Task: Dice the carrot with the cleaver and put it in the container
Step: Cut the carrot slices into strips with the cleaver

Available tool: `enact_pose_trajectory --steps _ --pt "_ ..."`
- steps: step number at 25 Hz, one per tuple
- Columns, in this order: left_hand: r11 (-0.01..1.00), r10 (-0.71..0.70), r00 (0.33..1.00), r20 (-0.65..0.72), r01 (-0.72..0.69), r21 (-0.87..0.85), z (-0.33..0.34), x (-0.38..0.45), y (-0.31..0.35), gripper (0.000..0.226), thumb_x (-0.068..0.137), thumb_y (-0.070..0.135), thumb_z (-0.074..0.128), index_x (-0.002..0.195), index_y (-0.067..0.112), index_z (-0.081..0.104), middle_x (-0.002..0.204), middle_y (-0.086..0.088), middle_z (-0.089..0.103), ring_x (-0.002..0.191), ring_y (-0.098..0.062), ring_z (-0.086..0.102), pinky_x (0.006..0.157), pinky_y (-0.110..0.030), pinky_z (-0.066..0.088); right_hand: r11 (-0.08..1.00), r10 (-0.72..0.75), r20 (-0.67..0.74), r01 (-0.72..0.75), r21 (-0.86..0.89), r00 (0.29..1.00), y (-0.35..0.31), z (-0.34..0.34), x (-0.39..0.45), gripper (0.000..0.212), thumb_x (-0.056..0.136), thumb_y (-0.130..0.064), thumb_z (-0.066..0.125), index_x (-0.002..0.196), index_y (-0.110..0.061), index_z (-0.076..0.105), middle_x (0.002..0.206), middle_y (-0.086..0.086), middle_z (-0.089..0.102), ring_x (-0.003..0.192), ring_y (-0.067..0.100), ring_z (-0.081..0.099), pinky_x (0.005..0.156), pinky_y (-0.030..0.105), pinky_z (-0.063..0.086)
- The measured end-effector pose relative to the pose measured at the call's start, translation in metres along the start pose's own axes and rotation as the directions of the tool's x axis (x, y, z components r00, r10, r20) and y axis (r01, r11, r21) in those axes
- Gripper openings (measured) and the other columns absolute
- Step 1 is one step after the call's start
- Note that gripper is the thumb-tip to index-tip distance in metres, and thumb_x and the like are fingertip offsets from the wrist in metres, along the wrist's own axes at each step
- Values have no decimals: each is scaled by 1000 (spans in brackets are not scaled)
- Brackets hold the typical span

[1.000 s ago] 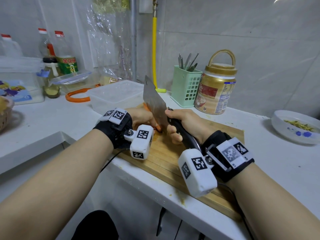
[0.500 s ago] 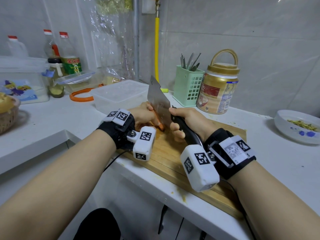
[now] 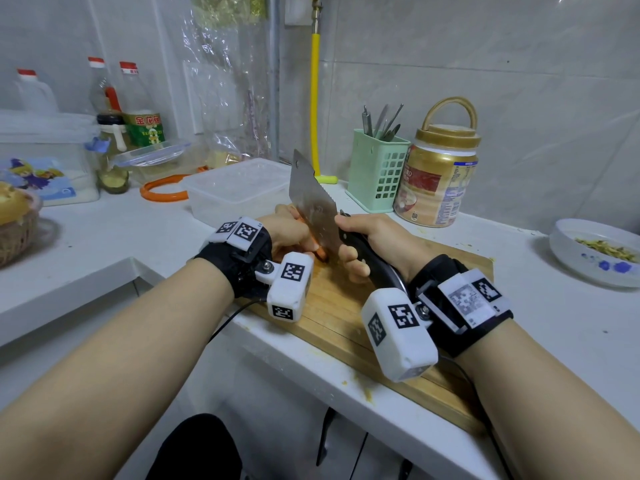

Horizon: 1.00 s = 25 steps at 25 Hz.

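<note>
Cleaver (image 3: 313, 199): clenched in the right hand (image 3: 375, 242); blade has dropped lower since a second ago, tip pointing away.
Carrot (image 3: 320, 252): under the blade, left hand's (image 3: 289, 233) grip pins it; long axis runs away.
Meaning: probably mid-slice; container (image 3: 239, 190) beyond waits.

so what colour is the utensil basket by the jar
Pale green basket, seen in the head view.

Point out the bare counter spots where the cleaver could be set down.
Bare white counter lies between the cutting board and the white bowl, and left of the board toward the wicker basket. The back is crowded: clear container, green utensil holder, gold-lidded jar.
</note>
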<state>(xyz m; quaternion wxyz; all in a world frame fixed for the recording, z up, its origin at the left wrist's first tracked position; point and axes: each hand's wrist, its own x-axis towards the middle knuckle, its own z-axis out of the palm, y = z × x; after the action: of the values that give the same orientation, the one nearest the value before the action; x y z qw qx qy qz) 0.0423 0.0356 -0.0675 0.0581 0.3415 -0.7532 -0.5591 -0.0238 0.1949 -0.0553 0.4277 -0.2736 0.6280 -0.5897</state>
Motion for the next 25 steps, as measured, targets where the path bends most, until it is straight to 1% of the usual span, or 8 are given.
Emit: enact_pose_trajectory --steps 2,4,6,11,17,19,22,25 --pt "1000 0 1000 10 0 14 0 -3 1 39 84 -4 65 113 9 43 68 -10 68 66 -23 66 69 -36 57 1000 -1 -4 1 -3 1000 0 0 0 26 98 -29 49 80 -13 39 55 5 41 32 16 33 42 22 26" --pt "999 19 999 46 -21 47 0 -8 0 7 88 -3 61 90 4 61 58 -8 66 62 -19 63 60 -27 51 1000 -2 -11 2 -2 1000 0 -1 0 28 99 -29 48 78 -13 39 53 4 41 32 16 33 44 22 24" --pt "997 24 996 82 -30 71 0 -10 -1 22 94 -1 55 73 5 63 48 -4 62 60 -16 58 54 -20 46 1000 -8 -11 8 3 1000 0 -1 -1 27 99 -29 48 77 -14 40 54 5 40 33 16 32 45 23 23" --pt "994 -56 993 103 46 101 3 -13 6 28 98 5 51 72 5 62 45 -3 60 47 -10 54 45 -16 44 1000 -4 -6 4 19 1000 1 -2 -1 26 99 -29 49 79 -15 40 56 5 39 33 17 32 45 22 23" --pt "991 3 988 154 -24 134 4 -13 11 29 96 1 54 71 4 68 52 -6 61 44 -12 59 46 -21 48 1000 18 -29 -17 19 999 3 -6 3 28 98 -30 49 78 -14 37 53 4 40 33 17 33 44 24 25" --pt "985 19 992 125 -40 167 3 -14 11 26 96 1 53 73 3 63 52 -7 62 36 -9 55 39 -17 45 997 51 -31 -49 56 998 4 -9 4 30 98 -31 48 77 -14 36 54 3 40 34 16 33 46 26 25" --pt "988 -1 989 148 -21 151 2 -12 11 47 99 4 50 56 3 68 45 -7 60 28 -7 49 32 -15 39 993 68 -31 -65 102 997 4 -13 4 29 98 -32 47 78 -14 37 54 3 39 33 15 33 46 25 26" --pt "981 38 992 123 -60 186 6 -7 11 29 99 14 54 75 3 67 42 -2 59 28 -6 46 31 -13 36 980 94 -6 -92 174 996 3 -15 2 29 99 -33 43 80 -12 39 53 1 38 33 13 33 47 25 26"
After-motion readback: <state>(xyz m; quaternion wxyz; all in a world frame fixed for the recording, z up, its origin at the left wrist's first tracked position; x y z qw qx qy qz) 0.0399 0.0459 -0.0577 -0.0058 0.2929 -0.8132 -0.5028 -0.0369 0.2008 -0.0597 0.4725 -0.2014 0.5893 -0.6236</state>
